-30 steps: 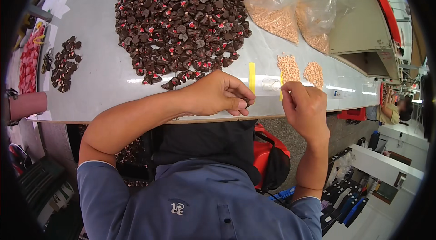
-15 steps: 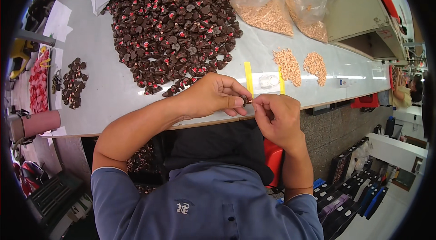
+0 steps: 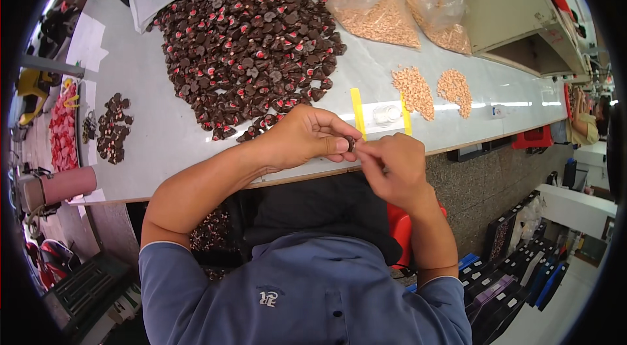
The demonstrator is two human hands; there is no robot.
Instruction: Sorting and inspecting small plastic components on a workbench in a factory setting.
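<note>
My left hand [image 3: 299, 139] pinches a small dark brown piece [image 3: 351, 143] between thumb and fingers, just above the table's front edge. It looks like the dark pieces with red spots heaped in the large pile [image 3: 251, 51] beyond my left arm. Against the piece's right side, the thumb and fingertips of my right hand [image 3: 397, 165] are pressed together; whatever they hold is too small to make out. Behind the hands a small clear bottle with a white cap [image 3: 385, 114] lies between two strips of yellow tape [image 3: 358, 110].
Two heaps of small pale bits [image 3: 415, 92] lie right of the tape, with clear bags [image 3: 379, 22] of the same bits behind. A smaller dark pile [image 3: 114, 129] sits at left, by a pink cylinder [image 3: 68, 185]. The table's front edge [image 3: 457, 147] runs below my hands.
My right hand has shifted slightly left and up, its fingers straighter against the dark piece. My left hand keeps hold of the piece. The whole view has tilted slightly.
</note>
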